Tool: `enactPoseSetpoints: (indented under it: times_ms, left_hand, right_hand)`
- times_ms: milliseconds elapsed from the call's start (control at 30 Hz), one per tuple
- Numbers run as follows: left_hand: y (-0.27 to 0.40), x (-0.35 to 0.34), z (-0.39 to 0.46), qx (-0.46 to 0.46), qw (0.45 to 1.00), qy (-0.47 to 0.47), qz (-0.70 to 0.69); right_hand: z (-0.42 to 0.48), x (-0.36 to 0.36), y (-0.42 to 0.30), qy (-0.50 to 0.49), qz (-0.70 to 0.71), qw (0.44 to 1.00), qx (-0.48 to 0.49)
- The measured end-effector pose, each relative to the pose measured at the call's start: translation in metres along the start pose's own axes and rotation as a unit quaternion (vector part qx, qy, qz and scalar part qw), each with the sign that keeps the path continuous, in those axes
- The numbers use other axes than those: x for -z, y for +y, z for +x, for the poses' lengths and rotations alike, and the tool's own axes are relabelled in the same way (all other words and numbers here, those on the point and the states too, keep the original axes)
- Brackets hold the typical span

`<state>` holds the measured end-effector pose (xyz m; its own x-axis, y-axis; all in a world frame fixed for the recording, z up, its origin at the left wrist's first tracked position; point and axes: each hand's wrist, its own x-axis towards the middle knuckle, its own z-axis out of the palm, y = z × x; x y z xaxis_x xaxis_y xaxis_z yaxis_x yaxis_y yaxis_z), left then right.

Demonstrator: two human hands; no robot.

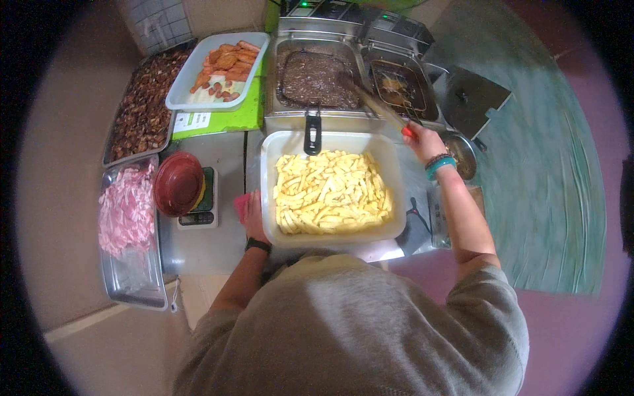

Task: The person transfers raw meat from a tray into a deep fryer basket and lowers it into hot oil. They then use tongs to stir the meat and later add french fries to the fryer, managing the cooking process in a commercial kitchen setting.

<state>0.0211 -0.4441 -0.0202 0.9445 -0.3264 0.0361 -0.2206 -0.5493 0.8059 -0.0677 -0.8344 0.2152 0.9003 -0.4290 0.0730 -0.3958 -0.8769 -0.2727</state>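
My right hand (423, 142) grips the red-tipped handle of a long utensil (379, 104); its blurred far end is over the large deep fryer vat (317, 74) of bubbling dark oil. My left hand (254, 218) is at the left wall of a white plastic tub (396, 218), with a pink cloth (241, 207) at its fingers. Pale yellow cut fries (332, 193) cover the tub's floor. A black fryer basket handle (312, 134) reaches over the tub's back rim. A smaller vat holds a wire basket (421, 99) with some golden food (395, 85) in it.
On the left are a tray of browned chopped pieces (146, 104), a tub of fried pieces (228, 62), a metal tray of raw sliced meat (128, 208) and a red bowl (178, 183) on a scale (210, 218). A metal lid (470, 99) and metal bowl (464, 158) lie right.
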Motion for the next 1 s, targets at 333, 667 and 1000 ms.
enactPoseSetpoints:
  times_ms: [333, 667, 1000]
  left_hand:
    - [0.003, -0.001, -0.001, -0.134, 0.974, 0.028, 0.182]
    - [0.005, 0.008, -0.004, -0.17, 0.942, -0.013, 0.288]
    - [0.03, 0.019, -0.002, -0.044, 0.968, -0.086, 0.232]
  right_hand:
    - [-0.115, 0.049, 0.105, 0.129, 0.257, 0.932, -0.221]
    - [-0.136, 0.04, 0.218, -0.11, 0.106, 0.881, -0.448]
    - [-0.082, -0.024, 0.068, -0.019, 0.061, 0.987, -0.149]
